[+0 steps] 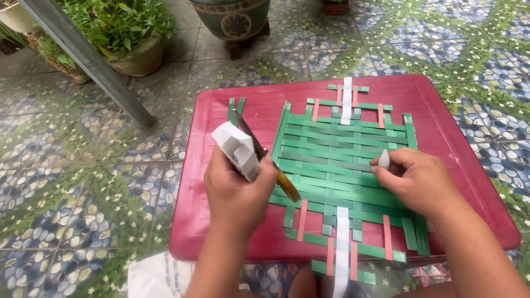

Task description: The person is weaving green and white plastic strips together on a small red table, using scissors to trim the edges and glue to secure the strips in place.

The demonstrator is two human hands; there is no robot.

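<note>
Nearest the camera, the person's forearms are reaching out over a red tray [221, 118] that is sitting on the pebble-patterned tiled floor [83, 182]. On the tray a woven mat [342, 160] of green, pink and white strips is lying flat. The left hand [237, 190] is hovering over the mat's left edge, fingers wrapped around a small white box [236, 148] and a yellow-handled blade [270, 163] together. The right hand [414, 179] is resting on the mat's right half, pinching a small white piece [383, 159] between thumb and fingertips. Beyond the tray, 2 plant pots [138, 58] are standing.
</note>
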